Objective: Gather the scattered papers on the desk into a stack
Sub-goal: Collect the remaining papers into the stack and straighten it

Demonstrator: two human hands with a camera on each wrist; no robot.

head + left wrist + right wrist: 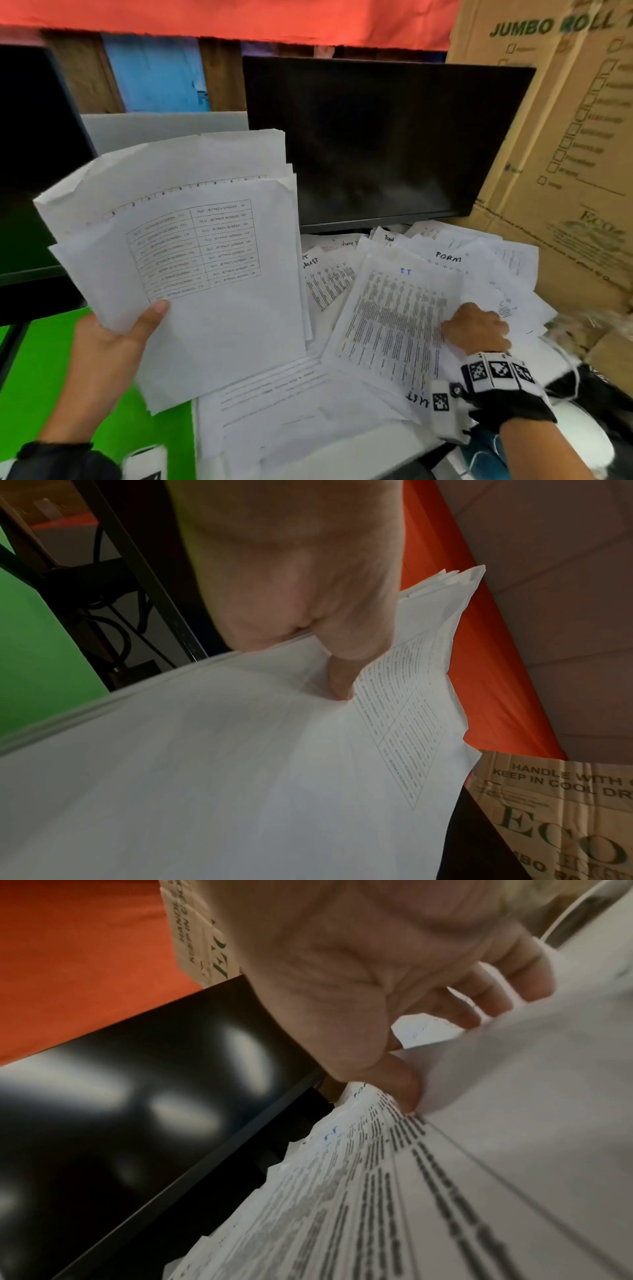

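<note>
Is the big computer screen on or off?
Off. The screen is black all over; the right wrist view shows only blurry reflections on it.

1. The left hand (113, 337), at the lower left of the head view, was raised, thumb (152, 317) pressed flat on top and fingers hidden beneath what it gripped.
2. The left forearm rose from the bottom left corner, a dark band at its wrist.
3. The right hand (478, 329), at right of centre, lay knuckles up, its thumb (399, 1085) and curled fingers pinching downward.
4. Its wrist wore a black strap with checkered markers.

A dark monitor (383, 137) stands beside a cardboard box (565, 137).
</note>
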